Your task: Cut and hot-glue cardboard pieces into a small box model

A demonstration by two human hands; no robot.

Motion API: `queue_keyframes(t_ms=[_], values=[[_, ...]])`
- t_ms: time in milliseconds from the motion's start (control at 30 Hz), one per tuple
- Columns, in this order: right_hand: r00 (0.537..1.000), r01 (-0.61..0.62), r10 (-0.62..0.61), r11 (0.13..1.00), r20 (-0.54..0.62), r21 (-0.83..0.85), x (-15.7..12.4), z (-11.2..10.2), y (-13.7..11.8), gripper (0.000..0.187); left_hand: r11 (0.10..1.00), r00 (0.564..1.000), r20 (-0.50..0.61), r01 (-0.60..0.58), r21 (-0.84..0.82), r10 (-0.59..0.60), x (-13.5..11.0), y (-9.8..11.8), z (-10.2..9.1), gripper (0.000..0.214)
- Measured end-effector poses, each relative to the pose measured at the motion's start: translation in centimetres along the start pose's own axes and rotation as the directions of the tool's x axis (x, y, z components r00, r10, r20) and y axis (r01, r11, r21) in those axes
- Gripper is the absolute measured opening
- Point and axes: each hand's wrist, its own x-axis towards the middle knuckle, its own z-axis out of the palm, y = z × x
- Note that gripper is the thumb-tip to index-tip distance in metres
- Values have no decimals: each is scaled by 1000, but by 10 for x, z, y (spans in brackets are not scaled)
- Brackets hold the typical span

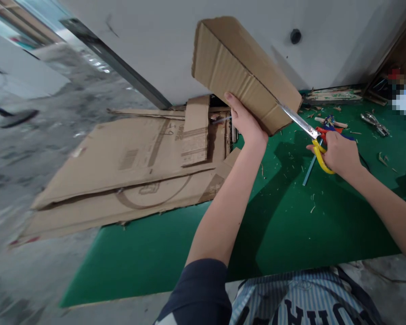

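A: What sits nearest?

B: A light-blue-and-white striped shirt point(274, 291) with dark lettering, just off the near edge of the smooth green table point(138, 257). A dark navy sleeve point(203, 284) crosses that same edge

A: And the hands?

B: The right hand point(340, 151) is over the table's right part, fingers curled around the yellow-handled metal scissors point(320, 160). The left hand point(246, 119) is over the table's middle, grasping a bent piece of brown corrugated cardboard point(243, 76) by its lower side, thumb on the ribbed face

A: So where is that piece exactly?

B: Raised and tilted above the table's far side, two faces meeting along a crease. The scissors touch it near its lower right end; I cannot tell how far the blades have gone in

A: What lies around them?

B: A thin blue-grey strip point(309, 170) on the table below the scissors, and large flat brown cardboard sheets point(98, 153) overhanging the table's left end. A shiny silver-coloured object point(374, 123) is on the table's far right, too small to name

A: Farther off?

B: Narrow stacked strips point(334, 94) along the table's far edge, then a plain white wall point(149, 40) behind the table, bearing a dark round knob point(295, 36)
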Motion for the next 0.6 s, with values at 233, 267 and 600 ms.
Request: queue_keyframes(t_ms=[233,267,600], values=[[993,7,-18,995,113,95,-4,5,-4,71,995,994,-51,-91,37,93,-3,-13,3,41],[993,9,-21,995,116,104,-4,5,-5,71,995,995,-33,-97,38,98,-5,-17,3,40],[997,-13,0,987,82,162,-5,-1,1,70,1000,999,-27,-22,-5,22,-12,-8,7,40]])
